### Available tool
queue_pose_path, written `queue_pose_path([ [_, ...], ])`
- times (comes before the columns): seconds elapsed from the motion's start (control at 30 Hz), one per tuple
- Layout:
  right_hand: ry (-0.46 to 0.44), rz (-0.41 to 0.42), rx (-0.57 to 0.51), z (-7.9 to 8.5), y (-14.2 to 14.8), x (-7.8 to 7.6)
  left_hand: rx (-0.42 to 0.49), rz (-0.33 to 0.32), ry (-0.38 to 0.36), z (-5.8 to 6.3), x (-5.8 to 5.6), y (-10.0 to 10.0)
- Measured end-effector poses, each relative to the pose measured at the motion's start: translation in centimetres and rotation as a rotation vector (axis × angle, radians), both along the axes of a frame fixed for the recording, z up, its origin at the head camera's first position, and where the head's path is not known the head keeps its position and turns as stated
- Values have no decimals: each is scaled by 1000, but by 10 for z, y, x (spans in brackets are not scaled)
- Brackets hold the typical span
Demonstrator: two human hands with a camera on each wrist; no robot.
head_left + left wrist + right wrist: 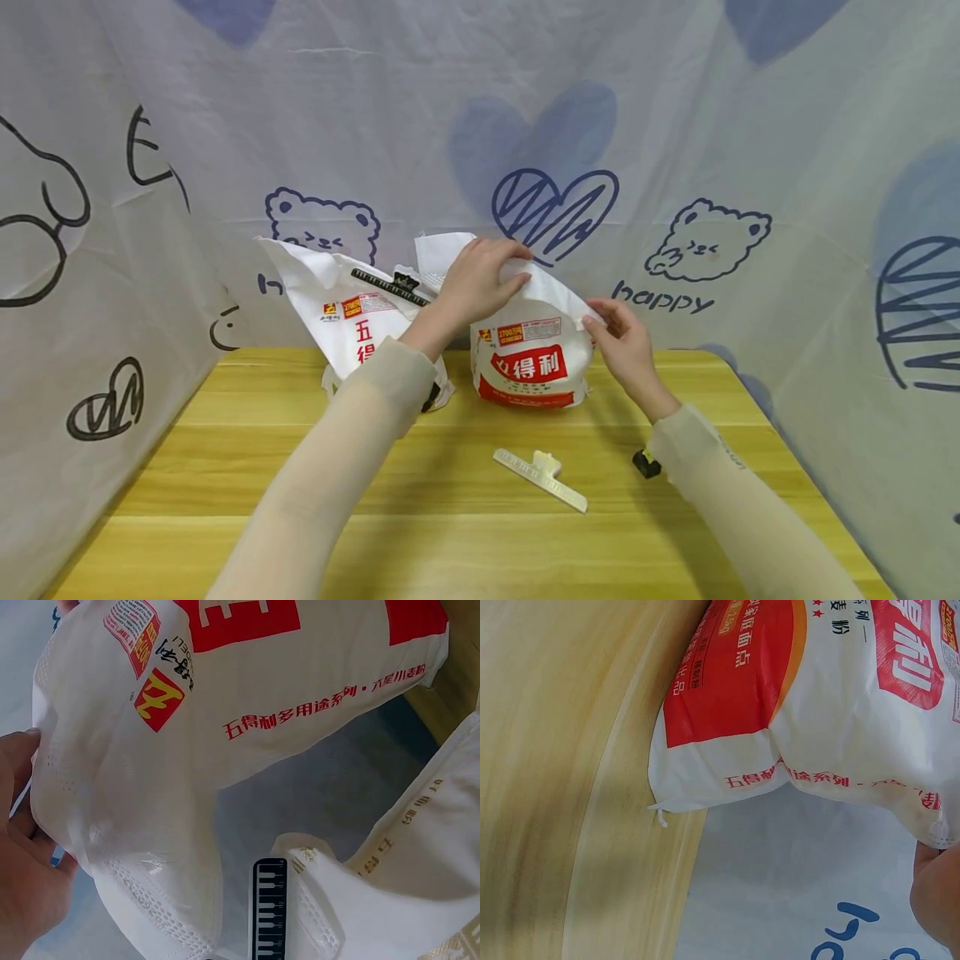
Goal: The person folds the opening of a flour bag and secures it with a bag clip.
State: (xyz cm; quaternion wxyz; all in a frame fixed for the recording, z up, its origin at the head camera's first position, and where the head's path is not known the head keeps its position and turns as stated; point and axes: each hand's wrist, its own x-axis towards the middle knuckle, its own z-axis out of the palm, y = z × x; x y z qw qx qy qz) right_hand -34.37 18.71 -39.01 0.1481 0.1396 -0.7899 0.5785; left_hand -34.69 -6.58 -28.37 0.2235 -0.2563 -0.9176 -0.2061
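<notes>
A white bag of flour (528,362) with red printing stands upright towards the back of the table. My left hand (480,279) grips its top edge, thumb in front and the other fingers mostly behind the cloth. At the bag's upper right corner, my right hand (622,342) pinches the folded edge; only part of that hand (937,900) shows in the right wrist view. The top of the bag (165,795) sags and creases in the left wrist view. A white sealing clip (536,477) lies on the table in front of the bag.
To the left leans a second flour bag (330,292), with a black sealing clip (386,285) across its upper part. A small black object with yellow (647,463) lies by my right sleeve. Behind the wooden table (442,483) hangs a printed cloth (667,125).
</notes>
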Motion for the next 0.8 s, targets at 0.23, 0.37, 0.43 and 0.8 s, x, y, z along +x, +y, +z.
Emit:
queue_pose_path([
  [0.23, 4, -3, -22, -1, -1, 1, 4, 12, 19, -1, 0, -1],
  [0.37, 0, -9, -23, -1, -1, 1, 7, 17, 21, -2, 0, 0],
  [0.43, -8, -16, -21, 0, -1, 1, 9, 21, 23, -2, 0, 0],
  [0.8, -26, -52, -11, 1, -4, 1, 50, 31, 31, -3, 0, 2],
])
